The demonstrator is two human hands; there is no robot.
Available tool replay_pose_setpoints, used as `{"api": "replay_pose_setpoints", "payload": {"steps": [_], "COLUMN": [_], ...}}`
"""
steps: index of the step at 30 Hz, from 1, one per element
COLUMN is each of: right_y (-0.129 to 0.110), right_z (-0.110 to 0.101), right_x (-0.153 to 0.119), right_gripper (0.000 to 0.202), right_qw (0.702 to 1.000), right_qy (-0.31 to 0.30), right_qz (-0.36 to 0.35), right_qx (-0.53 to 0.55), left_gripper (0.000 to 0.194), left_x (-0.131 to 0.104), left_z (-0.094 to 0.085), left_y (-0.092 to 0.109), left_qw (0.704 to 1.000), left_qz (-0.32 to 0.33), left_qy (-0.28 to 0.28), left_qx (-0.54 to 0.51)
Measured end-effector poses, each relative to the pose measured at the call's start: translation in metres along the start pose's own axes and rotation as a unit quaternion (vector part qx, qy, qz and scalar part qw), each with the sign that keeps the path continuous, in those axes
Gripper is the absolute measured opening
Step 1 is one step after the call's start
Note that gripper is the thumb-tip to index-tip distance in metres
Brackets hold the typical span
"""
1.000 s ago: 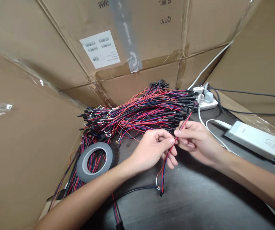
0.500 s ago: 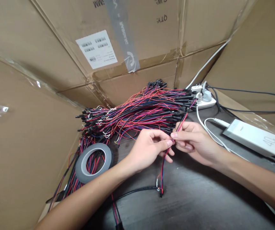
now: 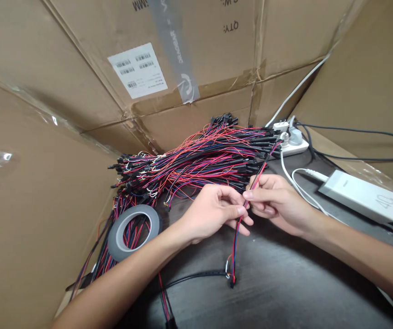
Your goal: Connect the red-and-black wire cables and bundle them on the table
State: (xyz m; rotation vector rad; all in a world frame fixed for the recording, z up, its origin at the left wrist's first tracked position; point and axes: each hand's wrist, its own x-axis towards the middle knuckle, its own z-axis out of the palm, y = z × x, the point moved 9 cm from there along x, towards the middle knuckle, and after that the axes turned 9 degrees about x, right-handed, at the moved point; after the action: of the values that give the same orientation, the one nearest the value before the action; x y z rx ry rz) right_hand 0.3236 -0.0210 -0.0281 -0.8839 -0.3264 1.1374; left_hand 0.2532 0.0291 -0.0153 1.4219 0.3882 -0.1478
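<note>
A thin bundle of red, black and blue wires (image 3: 236,237) runs between my two hands above the dark table. My left hand (image 3: 217,212) pinches it between thumb and index finger, with the other fingers loosely curled behind. Just up and to the right, my right hand (image 3: 273,198) also pinches the bundle, its fingertips close to those of the left. The upper end slants up to the right toward the white power strip. The lower end hangs down to a small black connector (image 3: 232,281), beside white wires and a black cable (image 3: 196,275).
Behind my hands lies a large pile of wire harnesses (image 3: 196,160). A grey tape roll (image 3: 116,237) rests on more wires at left. On the right are a power strip (image 3: 295,147) and a white adapter (image 3: 363,194) with cables. Cardboard walls (image 3: 196,123) surround the table.
My left hand has shifted slightly down and right along the wires. The hanging connector end has moved a little down and right. My right hand has barely moved.
</note>
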Motion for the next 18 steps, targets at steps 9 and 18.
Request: {"api": "replay_pose_setpoints", "payload": {"steps": [9, 18], "right_y": [-0.0038, -0.0014], "right_z": [0.0033, 0.0058], "right_x": [-0.0003, -0.0011], "right_gripper": [0.033, 0.033], "right_qw": [1.0, 1.0], "right_qy": [-0.008, -0.022], "right_qz": [0.002, 0.01], "right_qx": [0.012, 0.009], "left_gripper": [0.019, 0.026], "left_x": [-0.0005, -0.0004], "left_z": [0.0033, 0.0043], "left_y": [0.0015, -0.0014], "left_qw": [0.999, 0.999], "left_qz": [-0.007, -0.032], "left_qy": [-0.035, -0.044], "left_qx": [-0.008, -0.005]}}
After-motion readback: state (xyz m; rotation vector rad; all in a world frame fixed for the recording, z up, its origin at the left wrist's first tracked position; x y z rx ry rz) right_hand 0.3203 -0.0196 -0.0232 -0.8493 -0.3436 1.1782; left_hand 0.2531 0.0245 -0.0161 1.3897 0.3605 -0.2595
